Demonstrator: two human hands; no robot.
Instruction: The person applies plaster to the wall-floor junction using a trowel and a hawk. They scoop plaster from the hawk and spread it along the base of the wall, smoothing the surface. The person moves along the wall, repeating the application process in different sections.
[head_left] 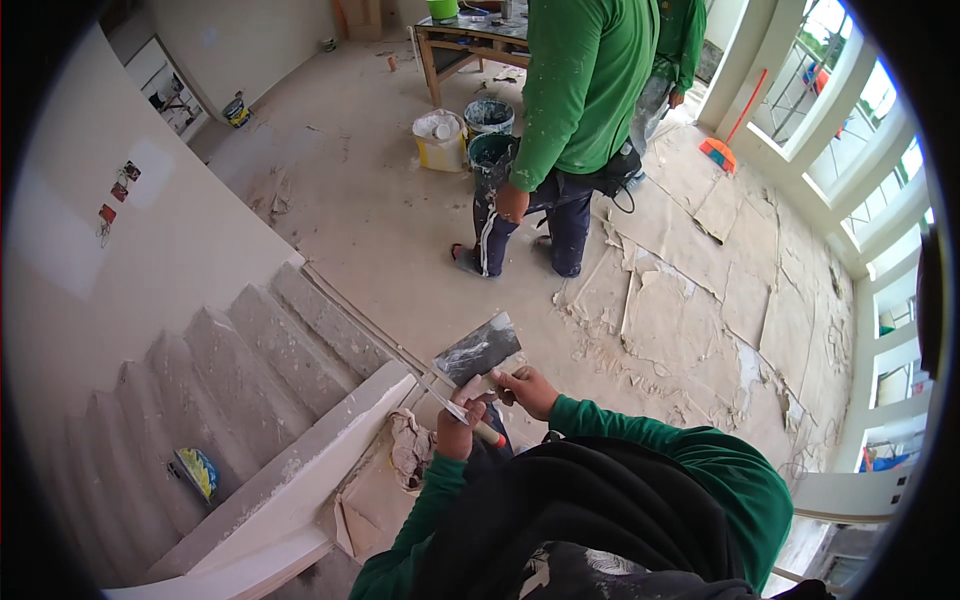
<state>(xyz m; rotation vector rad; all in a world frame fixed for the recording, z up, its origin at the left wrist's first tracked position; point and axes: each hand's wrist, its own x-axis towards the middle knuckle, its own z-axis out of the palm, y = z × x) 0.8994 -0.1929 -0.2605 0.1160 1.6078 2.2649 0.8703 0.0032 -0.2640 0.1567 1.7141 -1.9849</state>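
Observation:
My left hand (456, 428) is closed around a putty knife (490, 434) with a red-orange handle end, whose thin blade shows beside the fingers. In front of it, my right hand (530, 391) grips the near edge of a rectangular metal plate (480, 350), dark grey and smeared with whitish putty. The left fingertips reach close to the plate's lower edge; whether they touch it I cannot tell. Both hands are in front of my body, just right of the low stair wall (290, 480).
Concrete steps (200, 370) lie left, bearing a blue-yellow item (197, 473). A person in green (575, 110) stands ahead, another behind. Buckets (438, 140) and a wooden table (470, 45) are beyond. Torn sheeting (680, 300) covers the right floor; an orange broom (718, 154) leans by windows.

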